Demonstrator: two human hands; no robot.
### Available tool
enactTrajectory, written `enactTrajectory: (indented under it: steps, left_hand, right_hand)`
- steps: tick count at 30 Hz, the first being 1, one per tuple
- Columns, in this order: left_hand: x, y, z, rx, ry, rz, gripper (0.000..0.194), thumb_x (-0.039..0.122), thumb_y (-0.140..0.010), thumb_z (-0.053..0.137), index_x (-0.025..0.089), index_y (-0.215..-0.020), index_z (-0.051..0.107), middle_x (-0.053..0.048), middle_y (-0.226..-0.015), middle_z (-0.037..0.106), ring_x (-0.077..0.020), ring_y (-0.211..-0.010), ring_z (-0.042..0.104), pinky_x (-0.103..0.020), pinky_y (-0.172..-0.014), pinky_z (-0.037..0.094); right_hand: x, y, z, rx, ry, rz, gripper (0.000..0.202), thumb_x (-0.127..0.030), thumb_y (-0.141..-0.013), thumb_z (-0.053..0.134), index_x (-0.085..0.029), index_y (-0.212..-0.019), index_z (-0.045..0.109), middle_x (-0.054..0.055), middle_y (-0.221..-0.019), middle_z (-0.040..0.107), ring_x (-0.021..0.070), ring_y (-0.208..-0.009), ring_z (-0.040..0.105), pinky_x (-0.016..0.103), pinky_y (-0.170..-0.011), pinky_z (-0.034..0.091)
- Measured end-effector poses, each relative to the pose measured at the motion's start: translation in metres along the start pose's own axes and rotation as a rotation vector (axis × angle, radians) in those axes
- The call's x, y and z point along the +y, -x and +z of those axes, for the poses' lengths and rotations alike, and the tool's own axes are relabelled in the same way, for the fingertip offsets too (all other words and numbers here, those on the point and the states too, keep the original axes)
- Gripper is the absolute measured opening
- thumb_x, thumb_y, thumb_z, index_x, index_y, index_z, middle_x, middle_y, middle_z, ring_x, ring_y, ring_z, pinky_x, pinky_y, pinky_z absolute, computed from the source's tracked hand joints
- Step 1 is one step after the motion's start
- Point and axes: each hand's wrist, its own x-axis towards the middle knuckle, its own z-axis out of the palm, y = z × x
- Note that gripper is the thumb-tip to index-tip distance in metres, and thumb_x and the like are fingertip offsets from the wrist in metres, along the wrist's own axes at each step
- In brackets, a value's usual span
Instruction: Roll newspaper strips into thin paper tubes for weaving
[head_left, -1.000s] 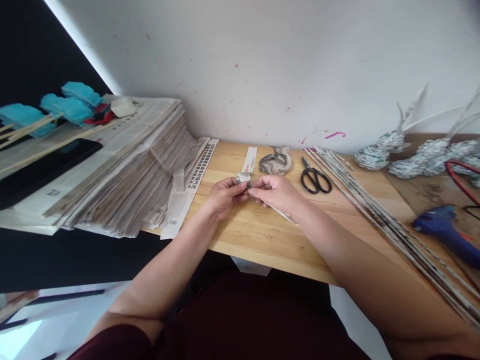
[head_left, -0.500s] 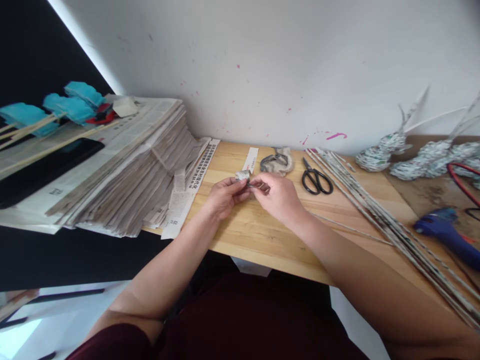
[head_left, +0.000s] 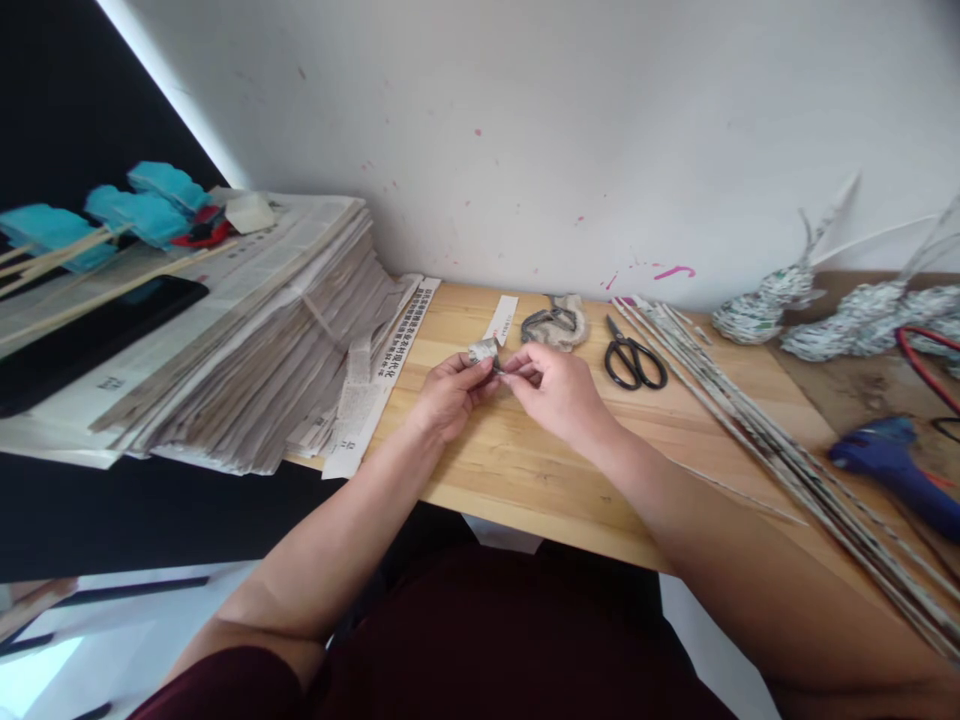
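Between thumb and fingers, my left hand (head_left: pixel 448 393) pinches a strip of printed paper (head_left: pixel 482 350) whose upper end curls over. My right hand (head_left: pixel 553 388) meets it from the right, its thumb and fingertips closed on the lower end of the paper, which looks thin and dark there. The fingertips hide most of that end. A thin paper rod (head_left: pixel 739 492) lies beyond my right wrist, partly covered by the forearm. Behind the hands are a small white paper slip (head_left: pixel 503 318) and a beige cloth-like bundle with a dark metal piece (head_left: pixel 556 322).
Black scissors (head_left: pixel 634 362) lie right of my right hand, beside long paper rods (head_left: pixel 757 430). Farther right are a blue glue gun (head_left: pixel 896 465) and woven paper shapes (head_left: pixel 757 305). At left, a newspaper stack (head_left: pixel 277 340) bears a black phone (head_left: pixel 112 335) and turquoise pieces (head_left: pixel 139 212).
The thin rod by my right forearm has shifted to the right and slightly toward me. The curled paper has tilted a little left. Both hands stay nearly in place.
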Motion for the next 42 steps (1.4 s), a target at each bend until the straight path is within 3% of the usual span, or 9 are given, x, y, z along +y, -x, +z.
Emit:
enactTrajectory:
  steps: [8, 14, 18, 27, 31, 42]
  left_hand:
    - [-0.001, -0.003, 0.001, 0.0, 0.042, -0.038, 0.012, 0.007, -0.074, 0.075, 0.01, -0.075, 0.063, 0.0, -0.074, 0.066, -0.0042, -0.063, 0.062, -0.013, -0.065, 0.052]
    - [0.002, -0.004, 0.002, 0.03, 0.096, -0.067, 0.006, 0.005, -0.081, 0.067, 0.009, -0.076, 0.067, -0.004, -0.077, 0.068, -0.0057, -0.068, 0.065, -0.013, -0.067, 0.055]
    - [0.003, -0.005, 0.002, 0.047, 0.116, -0.074, 0.006, 0.006, -0.082, 0.066, 0.009, -0.077, 0.068, -0.004, -0.077, 0.069, -0.006, -0.067, 0.065, -0.014, -0.066, 0.056]
    - [0.004, -0.004, 0.002, 0.049, 0.15, -0.078, 0.012, 0.007, -0.084, 0.063, 0.01, -0.074, 0.067, -0.002, -0.073, 0.067, -0.0048, -0.066, 0.064, -0.012, -0.065, 0.055]
    - [0.004, -0.005, 0.002, 0.042, 0.144, -0.091, 0.008, 0.008, -0.083, 0.066, 0.01, -0.075, 0.067, -0.001, -0.072, 0.066, -0.0044, -0.063, 0.063, -0.012, -0.063, 0.054]
    - [0.005, -0.004, 0.003, 0.035, 0.145, -0.098, 0.012, 0.004, -0.083, 0.064, 0.009, -0.073, 0.066, 0.0, -0.072, 0.065, -0.0032, -0.062, 0.063, -0.01, -0.062, 0.054]
  right_hand:
    - [0.003, 0.0, 0.001, -0.033, -0.015, 0.037, 0.004, -0.021, -0.084, 0.064, -0.022, -0.088, 0.065, 0.003, -0.085, 0.074, 0.0173, -0.076, 0.07, 0.031, -0.075, 0.052]
    - [-0.003, 0.002, -0.003, -0.045, 0.12, -0.098, 0.016, -0.02, -0.09, 0.056, -0.024, -0.101, 0.067, 0.003, -0.096, 0.075, 0.0192, -0.087, 0.07, 0.031, -0.079, 0.049]
    - [-0.004, 0.001, -0.004, -0.058, 0.152, -0.104, 0.019, -0.019, -0.092, 0.054, -0.025, -0.101, 0.069, 0.003, -0.099, 0.075, 0.0193, -0.088, 0.07, 0.031, -0.079, 0.048]
    - [-0.003, 0.0, -0.002, -0.054, 0.022, -0.012, 0.007, -0.021, -0.083, 0.064, -0.022, -0.089, 0.068, 0.002, -0.088, 0.075, 0.0162, -0.078, 0.07, 0.028, -0.072, 0.051]
    - [-0.004, 0.0, -0.003, -0.053, 0.096, -0.012, 0.002, -0.023, -0.082, 0.067, -0.022, -0.082, 0.067, 0.002, -0.083, 0.074, 0.0159, -0.072, 0.068, 0.027, -0.067, 0.048]
    - [-0.007, 0.002, -0.007, -0.119, 0.415, -0.077, 0.019, -0.026, -0.093, 0.053, -0.02, -0.076, 0.06, 0.003, -0.066, 0.065, 0.0157, -0.059, 0.055, 0.03, -0.057, 0.031]
